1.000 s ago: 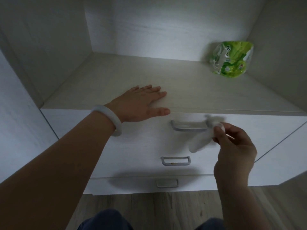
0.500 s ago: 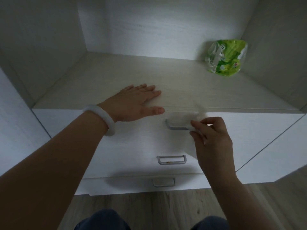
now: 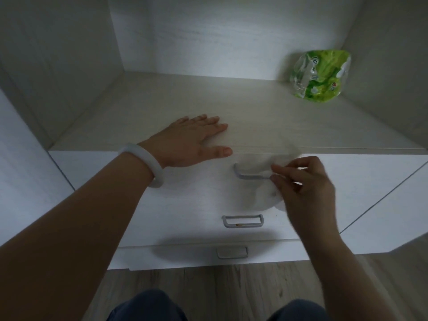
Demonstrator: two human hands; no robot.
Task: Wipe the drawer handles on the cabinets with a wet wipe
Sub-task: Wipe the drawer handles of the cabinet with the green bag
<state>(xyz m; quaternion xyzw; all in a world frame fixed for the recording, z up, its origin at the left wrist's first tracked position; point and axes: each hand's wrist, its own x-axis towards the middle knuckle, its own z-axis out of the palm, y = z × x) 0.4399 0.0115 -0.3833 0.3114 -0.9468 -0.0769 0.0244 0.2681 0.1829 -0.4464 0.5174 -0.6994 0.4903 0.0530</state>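
White wipe, grey handles, pale wood-grain surface, white bangle, and a bright green-and-clear printed packet in the corner.

Shelf: pale wood-grain cabinet top, recessed between side panels, above the drawer fronts. Lying on it: one green wet-wipe pack (crinkled, glossy), far right corner, near the back wall; left hand, palm flat, fingers straight, at the near edge, left of centre.

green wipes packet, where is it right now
In the head view the green wipes packet sits at the back right of the cabinet shelf, beyond the right hand.
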